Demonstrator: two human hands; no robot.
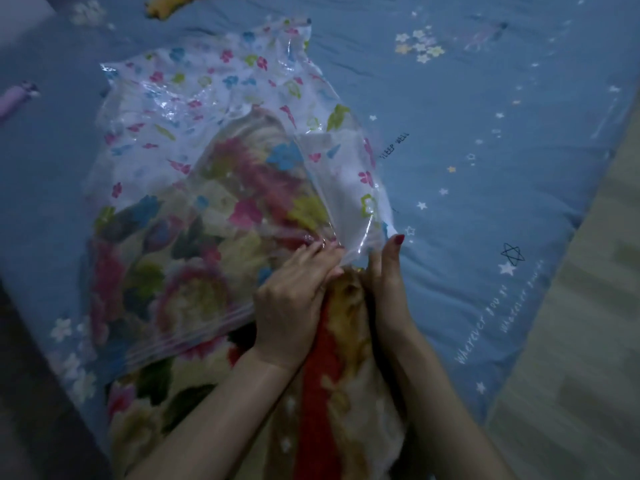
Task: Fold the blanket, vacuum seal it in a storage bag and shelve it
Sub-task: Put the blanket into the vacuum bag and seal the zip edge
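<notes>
Both hands, left hand (291, 306) and right hand (384, 282), seemingly pinch the slippery storage bag (207, 109) mouth over the soft, bulky blanket (194, 271).

My two bare forearms, no sleeves, red-painted nails on left hand (289, 306) and right hand (384, 271).

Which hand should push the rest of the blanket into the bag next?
Probably the left hand. It rests on the blanket at the bag mouth, so it can push. The right hand pinches the bag's edge, holding it open.
</notes>
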